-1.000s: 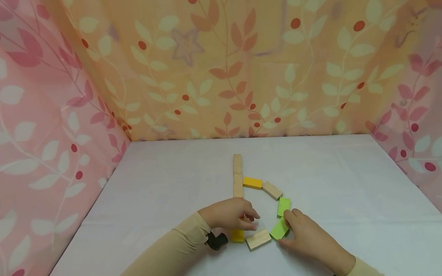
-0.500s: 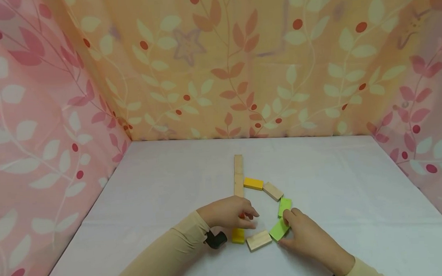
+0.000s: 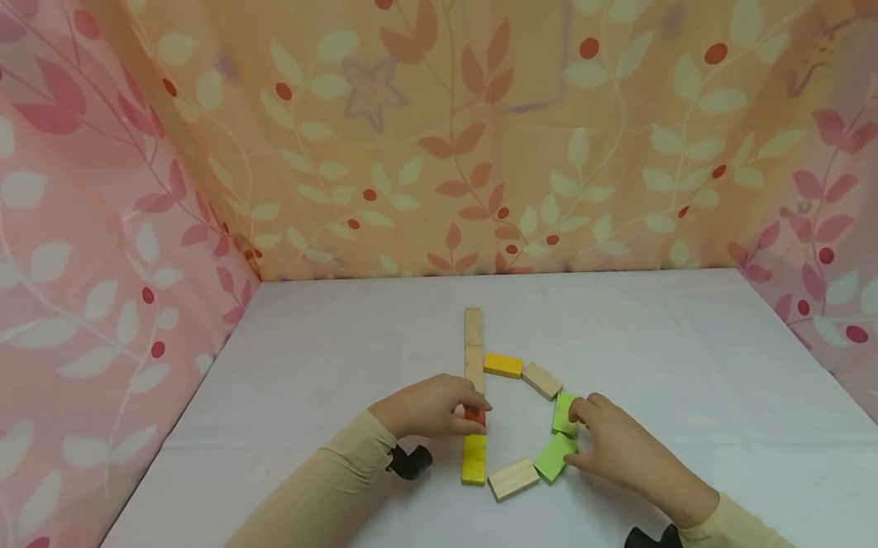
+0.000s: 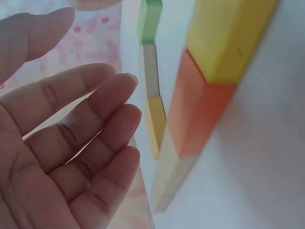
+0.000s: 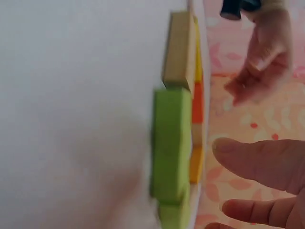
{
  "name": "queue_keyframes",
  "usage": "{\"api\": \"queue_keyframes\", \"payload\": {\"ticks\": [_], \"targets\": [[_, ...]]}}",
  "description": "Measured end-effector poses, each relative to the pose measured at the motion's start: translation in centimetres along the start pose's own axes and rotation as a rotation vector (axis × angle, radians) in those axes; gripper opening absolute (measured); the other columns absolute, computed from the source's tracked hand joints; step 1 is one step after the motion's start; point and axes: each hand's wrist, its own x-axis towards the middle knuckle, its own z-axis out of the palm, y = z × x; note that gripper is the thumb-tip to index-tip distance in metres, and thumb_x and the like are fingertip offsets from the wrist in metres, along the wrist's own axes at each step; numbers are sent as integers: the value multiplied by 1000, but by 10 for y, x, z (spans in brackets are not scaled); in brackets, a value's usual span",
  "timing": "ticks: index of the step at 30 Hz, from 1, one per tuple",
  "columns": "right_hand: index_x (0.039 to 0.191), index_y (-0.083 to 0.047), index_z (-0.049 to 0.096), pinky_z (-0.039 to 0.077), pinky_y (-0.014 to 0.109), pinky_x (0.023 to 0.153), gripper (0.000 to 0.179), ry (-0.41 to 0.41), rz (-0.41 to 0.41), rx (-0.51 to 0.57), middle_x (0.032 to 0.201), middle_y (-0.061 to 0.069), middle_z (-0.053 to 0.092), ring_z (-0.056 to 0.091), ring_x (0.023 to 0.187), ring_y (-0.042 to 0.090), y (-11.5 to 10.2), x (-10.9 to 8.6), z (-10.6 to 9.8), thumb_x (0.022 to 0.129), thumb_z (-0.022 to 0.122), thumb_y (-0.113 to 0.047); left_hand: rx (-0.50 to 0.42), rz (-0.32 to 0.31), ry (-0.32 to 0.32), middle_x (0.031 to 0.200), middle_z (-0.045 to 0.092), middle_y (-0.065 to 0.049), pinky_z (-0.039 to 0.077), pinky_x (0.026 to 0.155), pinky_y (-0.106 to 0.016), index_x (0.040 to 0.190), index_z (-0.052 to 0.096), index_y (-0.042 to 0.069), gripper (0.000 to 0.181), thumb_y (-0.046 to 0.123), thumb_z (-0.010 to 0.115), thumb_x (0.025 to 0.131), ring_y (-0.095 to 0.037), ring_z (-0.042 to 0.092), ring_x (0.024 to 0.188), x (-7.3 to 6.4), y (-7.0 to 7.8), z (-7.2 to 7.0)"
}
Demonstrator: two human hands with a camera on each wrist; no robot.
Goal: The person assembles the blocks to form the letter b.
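Observation:
My left hand point(image 3: 427, 407) hovers over the straight row of blocks, partly covering a red block point(image 3: 476, 416). In the left wrist view its loosely bent fingers point(image 4: 90, 138) stand apart from the blocks and hold nothing. My right hand point(image 3: 627, 454) is beside two green blocks, the near one point(image 3: 555, 458) and the far one point(image 3: 563, 414). In the right wrist view, a gap separates its thumb and fingers from the near green block point(image 5: 170, 143). A yellow section point(image 3: 474, 462) forms the row's near end; plain wooden blocks point(image 3: 473, 330) form its far end.
An orange-yellow block point(image 3: 503, 365) and a wooden block point(image 3: 541, 380) continue the curve from the row to the green blocks. Another wooden block point(image 3: 513, 479) lies at the near side. White cloth covers the table point(image 3: 323, 338); patterned curtains point(image 3: 432, 142) surround it.
My right hand has let go of the near green block and drawn slightly right and away. My left hand has shifted left and a little farther, uncovering the yellow section and part of the red block.

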Motion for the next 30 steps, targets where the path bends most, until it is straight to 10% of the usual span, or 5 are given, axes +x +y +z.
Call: {"api": "queue_keyframes", "payload": {"ticks": [17,30], "targets": [[120,1,52,35,56,88,54,154,-221,-186,110,21,52,45,103,39,61,53,-113,78,71,-28,164,-252,185,116,55,-5,43,88,-35,124,56,12,46,33,65,84,-18,52,104,-49,-49,-64],[135,-4,39,26,61,91,72,245,-192,-283,118,28,42,33,111,48,107,61,-135,78,70,-33,324,-359,284,137,37,-20,27,102,-52,141,33,10,75,35,69,80,-37,30,129,-76,-80,-90]]}}
